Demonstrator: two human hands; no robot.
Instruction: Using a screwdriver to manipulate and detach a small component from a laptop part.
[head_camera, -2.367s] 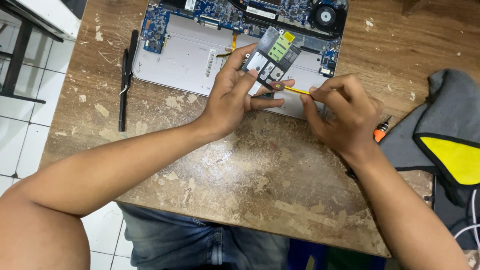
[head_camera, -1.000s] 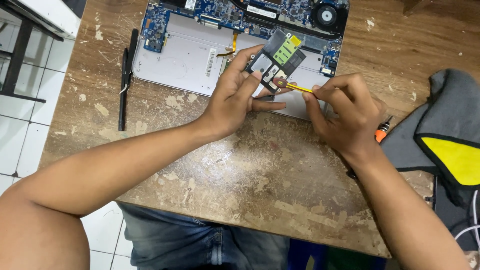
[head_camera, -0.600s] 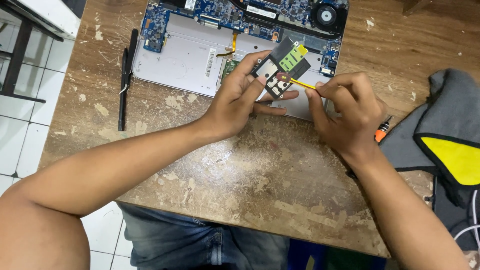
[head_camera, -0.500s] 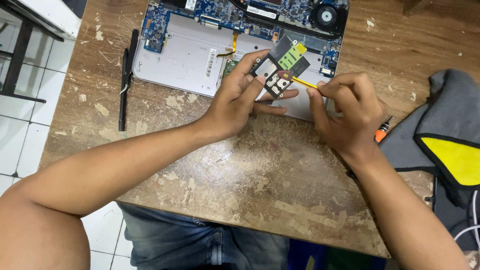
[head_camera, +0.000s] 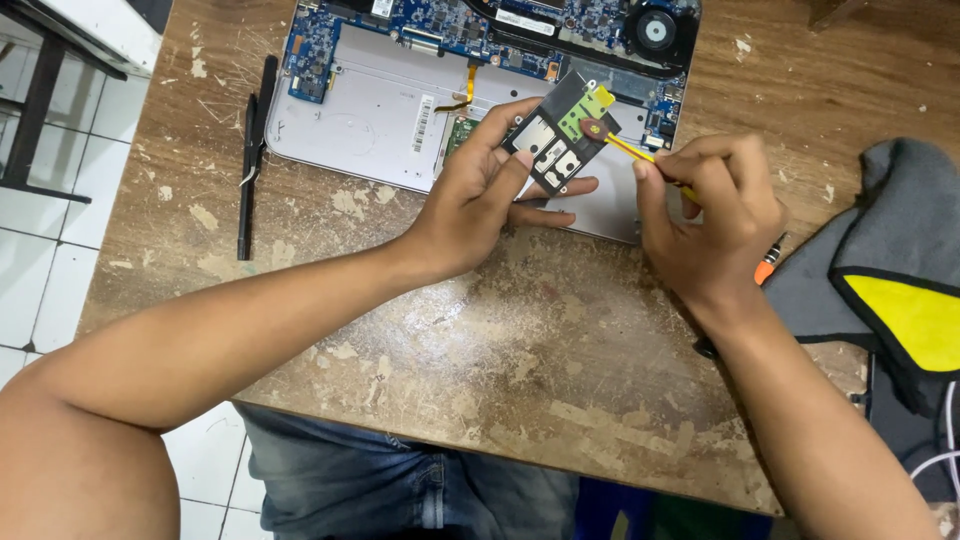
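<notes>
Your left hand (head_camera: 480, 195) grips a small black circuit board (head_camera: 557, 143) by its edge, fingers curled round it, holding it tilted just above the opened laptop (head_camera: 400, 110) on the counter (head_camera: 520, 360). Your right hand (head_camera: 715, 215) is clenched on a thin yellow tool (head_camera: 640, 155); its tip touches the board's upper corner, at the green patch with a round reddish part. Can't tell whether that part is a screw or a pad.

Step in hand, as I read it: working that one spot on the board while it's lifted off the laptop base. The board looks free of the chassis; whether a cable hangs from it I can't see.

Next move calls for:
- firm left grip, so the board doesn't twist under tool pressure
- tool tip kept seated on the round part, light force only
- thumb kept off the silver shields

Nearby: black pry tool (head_camera: 250, 150) lies left of the laptop, well apart. Grey and yellow bag (head_camera: 890, 290) on the right, orange-tipped tool (head_camera: 768, 265) just beside it, near your right wrist.
</notes>
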